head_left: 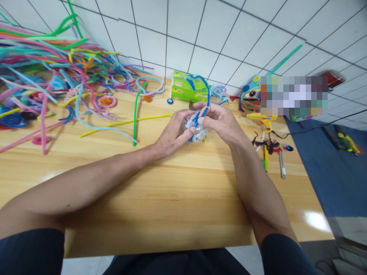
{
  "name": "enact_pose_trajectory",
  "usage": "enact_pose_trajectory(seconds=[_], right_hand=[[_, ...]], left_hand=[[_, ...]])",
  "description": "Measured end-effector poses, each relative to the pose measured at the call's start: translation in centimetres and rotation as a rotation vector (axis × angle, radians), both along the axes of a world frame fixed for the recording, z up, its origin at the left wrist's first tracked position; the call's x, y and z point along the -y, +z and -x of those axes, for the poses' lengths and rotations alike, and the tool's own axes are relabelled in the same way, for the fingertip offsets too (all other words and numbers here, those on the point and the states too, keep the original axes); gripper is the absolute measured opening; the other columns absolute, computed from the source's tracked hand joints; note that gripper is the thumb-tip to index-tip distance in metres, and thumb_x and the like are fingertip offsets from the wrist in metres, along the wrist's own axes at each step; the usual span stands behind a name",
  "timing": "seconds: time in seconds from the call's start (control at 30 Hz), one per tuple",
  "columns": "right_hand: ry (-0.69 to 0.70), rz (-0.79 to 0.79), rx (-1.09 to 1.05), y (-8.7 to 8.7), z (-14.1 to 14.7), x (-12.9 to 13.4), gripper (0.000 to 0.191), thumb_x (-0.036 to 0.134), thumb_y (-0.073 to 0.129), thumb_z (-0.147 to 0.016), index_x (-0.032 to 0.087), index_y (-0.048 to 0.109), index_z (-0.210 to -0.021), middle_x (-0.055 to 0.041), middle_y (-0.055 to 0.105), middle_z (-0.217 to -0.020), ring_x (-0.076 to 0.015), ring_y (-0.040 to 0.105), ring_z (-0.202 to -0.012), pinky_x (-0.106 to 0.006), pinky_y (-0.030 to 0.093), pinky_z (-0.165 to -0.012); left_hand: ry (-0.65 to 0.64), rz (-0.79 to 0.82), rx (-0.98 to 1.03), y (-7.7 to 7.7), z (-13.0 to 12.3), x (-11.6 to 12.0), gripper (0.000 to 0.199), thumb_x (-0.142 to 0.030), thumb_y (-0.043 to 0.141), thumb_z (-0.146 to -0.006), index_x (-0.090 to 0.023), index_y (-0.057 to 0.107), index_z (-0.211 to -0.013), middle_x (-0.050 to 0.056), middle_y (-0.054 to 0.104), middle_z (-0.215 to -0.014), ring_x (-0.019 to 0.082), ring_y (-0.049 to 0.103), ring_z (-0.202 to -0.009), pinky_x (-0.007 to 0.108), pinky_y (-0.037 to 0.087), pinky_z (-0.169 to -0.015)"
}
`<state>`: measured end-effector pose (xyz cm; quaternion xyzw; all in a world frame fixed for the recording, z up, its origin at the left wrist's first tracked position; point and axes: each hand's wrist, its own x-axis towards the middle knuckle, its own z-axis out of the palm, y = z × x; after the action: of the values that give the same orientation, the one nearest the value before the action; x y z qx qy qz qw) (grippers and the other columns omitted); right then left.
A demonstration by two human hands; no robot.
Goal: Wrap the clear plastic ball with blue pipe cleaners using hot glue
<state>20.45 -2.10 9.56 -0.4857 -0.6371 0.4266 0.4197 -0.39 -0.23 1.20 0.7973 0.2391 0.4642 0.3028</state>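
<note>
Blue fuzzy stem (208,95) looks part-attached to clear bundle (200,133); long end loose, arching up. Left grip (173,133) closed on bundle, right grip (219,121) pinching stem, both over counter (160,198). Glue gun (266,120) untouched.

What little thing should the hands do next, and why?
Maybe the right hand could gently bend the blue fuzzy stick down toward the clear crinkly bundle. The left hand holds the bundle, the right fingers pinch the stick, and a long part of it curls up away from both hands.
</note>
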Motion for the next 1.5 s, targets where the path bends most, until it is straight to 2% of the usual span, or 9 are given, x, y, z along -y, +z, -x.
enact_pose_trajectory(seconds=[0.13,0.43,0.6,0.77,0.97,1.13,1.5], right_hand=[[-0.006,-0.04,0.052,-0.03,-0.03,0.05,0.024,0.038,0.086,-0.077,0.026,0.077,-0.096,-0.0033,0.08,-0.114,-0.028,0.073,-0.116,-0.046,0.059,-0.109],[-0.002,-0.102,0.123,-0.37,-0.13,-0.13,0.021,0.029,0.082,-0.076,0.025,0.074,-0.095,-0.005,0.078,-0.121,-0.0282,0.072,-0.12,-0.048,0.055,-0.115],[-0.02,-0.093,0.134,-0.47,0.0,-0.08,0.021,0.025,0.081,-0.076,0.026,0.073,-0.095,-0.0039,0.078,-0.119,-0.0279,0.072,-0.118,-0.048,0.054,-0.114],[-0.023,-0.099,0.152,-0.39,0.11,-0.03,0.025,0.027,0.081,-0.076,0.026,0.075,-0.1,-0.0043,0.078,-0.117,-0.029,0.072,-0.117,-0.05,0.054,-0.114],[-0.029,-0.1,0.144,-0.51,0.2,-0.03,0.026,0.027,0.081,-0.075,0.027,0.075,-0.101,-0.0037,0.08,-0.118,-0.0289,0.073,-0.116,-0.051,0.055,-0.114],[-0.039,-0.104,0.145,-0.61,0.21,-0.05,0.029,0.028,0.08,-0.075,0.027,0.075,-0.103,-0.004,0.08,-0.116,-0.0286,0.073,-0.114,-0.05,0.055,-0.112],[-0.026,-0.101,0.127,-0.33,0.42,0.02,0.02,0.029,0.081,-0.075,0.026,0.071,-0.091,-0.0036,0.079,-0.112,-0.0276,0.073,-0.111,-0.045,0.059,-0.105]], left_hand=[[0.003,-0.001,-0.002,0.05,0.03,0.05,0.054,-0.06,0.051,-0.113,-0.024,0.051,-0.154,0.016,0.062,-0.155,0.03,0.059,-0.143,0.051,0.048,-0.125],[-0.01,-0.02,-0.004,-0.1,0.11,0.04,0.052,-0.054,0.053,-0.114,-0.021,0.05,-0.153,0.017,0.061,-0.154,0.029,0.058,-0.144,0.049,0.048,-0.126],[-0.01,-0.003,-0.015,0.02,0.14,0.01,0.054,-0.059,0.05,-0.114,-0.023,0.05,-0.154,0.016,0.061,-0.155,0.03,0.058,-0.145,0.051,0.048,-0.126],[-0.026,0.014,0.0,-0.01,0.31,0.03,0.05,-0.055,0.041,-0.118,-0.022,0.05,-0.154,0.017,0.06,-0.158,0.028,0.056,-0.148,0.05,0.046,-0.128],[-0.014,-0.016,-0.005,-0.24,0.2,-0.14,0.052,-0.056,0.047,-0.115,-0.024,0.05,-0.156,0.017,0.061,-0.158,0.031,0.058,-0.147,0.053,0.047,-0.127],[-0.015,-0.023,0.015,-0.22,0.14,-0.13,0.051,-0.055,0.049,-0.115,-0.023,0.051,-0.154,0.017,0.061,-0.157,0.03,0.058,-0.147,0.05,0.047,-0.127],[0.036,-0.043,-0.033,-0.43,0.12,-0.38,0.051,-0.058,0.047,-0.114,-0.023,0.051,-0.151,0.016,0.064,-0.151,0.029,0.062,-0.139,0.05,0.052,-0.121]])
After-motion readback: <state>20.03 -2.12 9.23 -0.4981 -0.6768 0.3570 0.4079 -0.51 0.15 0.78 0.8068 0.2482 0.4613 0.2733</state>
